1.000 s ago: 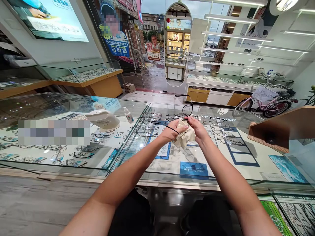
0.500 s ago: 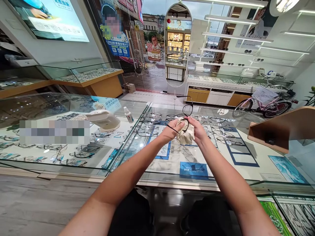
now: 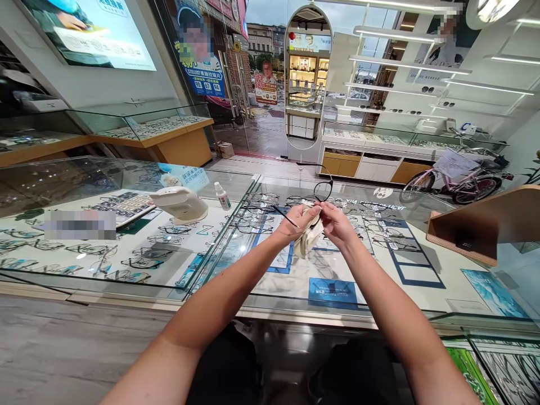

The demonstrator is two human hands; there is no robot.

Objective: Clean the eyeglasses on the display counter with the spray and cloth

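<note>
A pair of black-framed eyeglasses (image 3: 323, 191) is held over the glass counter, one round lens and a temple arm sticking up past my fingers. My left hand (image 3: 295, 221) is closed around the near lens area with a cream cleaning cloth (image 3: 307, 243), and the other temple arm points out to the left over it. My right hand (image 3: 338, 224) pinches the frame near its middle, fingertips touching those of my left hand. Cloth and fingers hide the second lens. The loose end of the cloth hangs below my hands.
Under the glass counter (image 3: 261, 301) lie rows of spectacle frames. A white spray bottle (image 3: 221, 197) and a beige device (image 3: 180, 205) stand to the left. A wooden stand (image 3: 464, 239) is at the right. An oval mirror (image 3: 307, 79) and a pink bicycle (image 3: 458, 174) are farther back.
The eyeglasses have turned slightly in my hands, and the upper temple has swung left. The cloth has shifted left and bunched under my left hand; my right fingers have curled more.
</note>
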